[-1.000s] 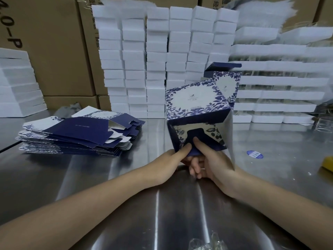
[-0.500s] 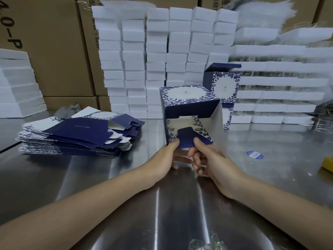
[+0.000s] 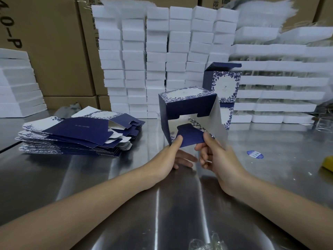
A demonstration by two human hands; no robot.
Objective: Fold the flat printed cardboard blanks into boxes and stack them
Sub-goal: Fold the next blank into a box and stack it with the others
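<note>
The half-folded box (image 3: pixel 187 105) sits at the centre of the frame with its open end turned toward the camera. It is carried by both hands over the steel counter (image 3: pixel 162 204), and whether its far end rests on the metal cannot be told. The left hand (image 3: pixel 167 159) has its thumb pressed on the lower left corner of the navy tongue flap (image 3: pixel 189 136), with its fingers (image 3: pixel 187 157) reaching loosely beneath. The right hand (image 3: pixel 218 157) pinches the flap's right edge between the thumb and tightly curled fingers. The flap is not yet tucked: it stands out from the opening, and the pale side panel (image 3: pixel 216 127) to its right splays outward instead of lying square. That panel is the main risk. If the tongue is pushed home first, the panel could be left outside the closure or bent on a diagonal, leaving a crooked bottom. Uneven thumb pressure could also crease the tongue or drive it past the notched navy edge above rather than under it. A tight squeeze might skew the printed walls, and a skewed box would then stack badly. The pile of flat blanks (image 3: pixel 75 134) lies at centre left, well apart from the hands. A finished box (image 3: pixel 223 87) stands just behind, in front of the white foam blocks (image 3: pixel 162 51).
</note>
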